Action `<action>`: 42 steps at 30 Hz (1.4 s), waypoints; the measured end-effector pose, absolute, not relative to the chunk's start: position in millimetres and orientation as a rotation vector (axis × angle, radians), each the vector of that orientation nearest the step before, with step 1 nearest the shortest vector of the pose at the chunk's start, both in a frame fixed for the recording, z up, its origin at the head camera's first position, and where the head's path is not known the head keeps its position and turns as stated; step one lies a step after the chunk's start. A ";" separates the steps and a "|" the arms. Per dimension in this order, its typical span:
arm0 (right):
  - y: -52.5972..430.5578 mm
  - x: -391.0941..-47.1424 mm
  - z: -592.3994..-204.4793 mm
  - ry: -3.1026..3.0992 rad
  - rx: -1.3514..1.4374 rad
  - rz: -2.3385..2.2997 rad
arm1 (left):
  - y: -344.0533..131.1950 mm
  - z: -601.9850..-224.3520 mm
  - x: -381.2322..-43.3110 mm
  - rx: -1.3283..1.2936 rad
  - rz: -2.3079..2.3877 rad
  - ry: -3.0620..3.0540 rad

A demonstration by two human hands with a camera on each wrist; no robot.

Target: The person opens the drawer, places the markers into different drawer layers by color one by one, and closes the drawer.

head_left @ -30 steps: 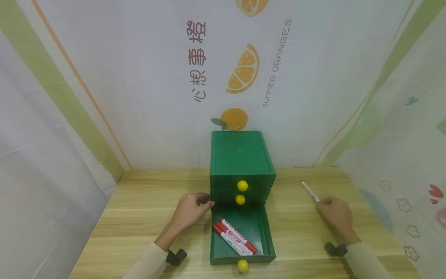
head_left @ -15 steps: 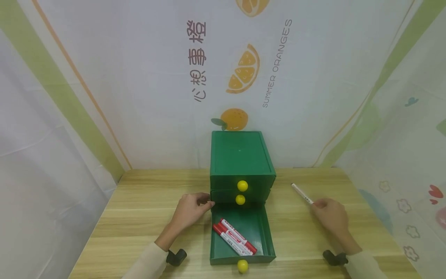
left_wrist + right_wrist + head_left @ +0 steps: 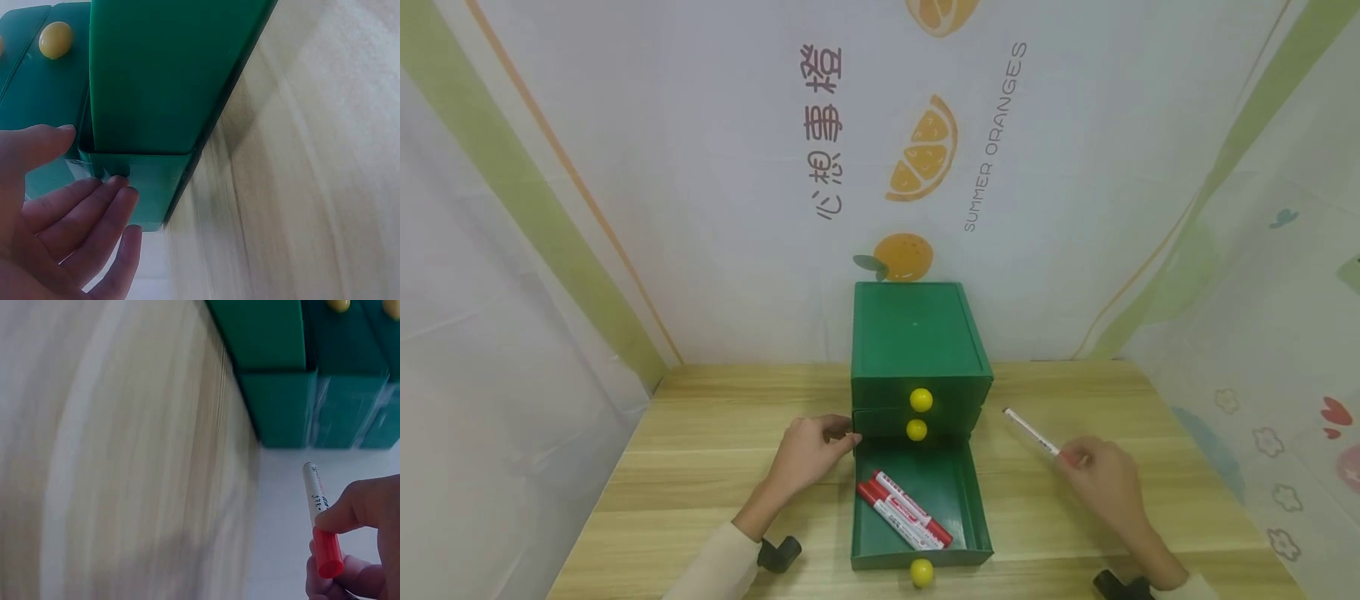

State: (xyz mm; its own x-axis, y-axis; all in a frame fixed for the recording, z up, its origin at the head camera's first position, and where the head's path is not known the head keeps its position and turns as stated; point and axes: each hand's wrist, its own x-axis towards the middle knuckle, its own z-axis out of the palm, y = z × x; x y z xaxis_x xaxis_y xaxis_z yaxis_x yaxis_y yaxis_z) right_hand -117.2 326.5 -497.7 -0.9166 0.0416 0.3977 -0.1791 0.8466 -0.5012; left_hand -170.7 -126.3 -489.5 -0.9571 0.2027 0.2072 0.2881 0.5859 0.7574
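Note:
A green drawer cabinet [image 3: 917, 329] with yellow ball knobs stands mid-table, its bottom drawer [image 3: 951, 500] pulled out. Inside that drawer lie several red-and-white markers [image 3: 904, 510], side by side and slanted. My left hand [image 3: 808, 450] is at the cabinet's left front corner. In the left wrist view its fingers [image 3: 106, 209] lie fairly straight along the side wall and the thumb is by the front edge. My right hand [image 3: 1105, 483] pinches a marker [image 3: 319, 512] by its red cap, between thumb and fingers. The marker's white end points toward the cabinet, to the drawer's right.
The two upper drawers, with yellow knobs [image 3: 921, 400], are pushed in. Wood-grain tabletop [image 3: 715, 467] lies on both sides of the cabinet. Behind it hangs a white curtain [image 3: 737, 208] printed with oranges. The open drawer's front wall sticks out toward the table's near side.
My right hand has moved left with the marker, bringing its white end closer to the cabinet. The left hand and the drawers have stayed as they were.

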 end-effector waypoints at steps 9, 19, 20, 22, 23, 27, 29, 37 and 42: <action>302.5 -91.3 -482.0 -2.610 0.173 0.741 | -127.3 -489.6 -170.7 -0.418 -1.322 -2.698; 277.3 -79.7 -472.8 -2.537 0.332 0.693 | -128.6 -489.9 -170.3 -0.416 -1.303 -2.713; 274.5 -80.0 -471.6 -2.534 0.346 0.692 | -128.6 -489.9 -170.3 -0.418 -1.302 -2.715; 268.7 -81.4 -469.5 -2.540 0.371 0.691 | -128.5 -489.4 -170.3 -0.421 -1.303 -2.717; 265.6 -82.7 -468.5 -2.543 0.384 0.695 | -128.4 -489.4 -170.4 -0.421 -1.306 -2.713; 253.6 -88.7 -465.7 -2.557 0.430 0.704 | -127.8 -489.5 -171.0 -0.408 -1.312 -2.717; 247.5 -92.5 -464.9 -2.563 0.457 0.703 | -127.5 -489.8 -171.7 -0.404 -1.311 -2.722; 222.8 -108.2 -462.2 -2.629 0.546 0.715 | -127.1 -489.5 -172.6 -0.408 -1.307 -2.718; 209.7 -114.7 -460.3 -2.690 0.564 0.729 | -127.1 -491.5 -173.8 -0.426 -1.301 -2.712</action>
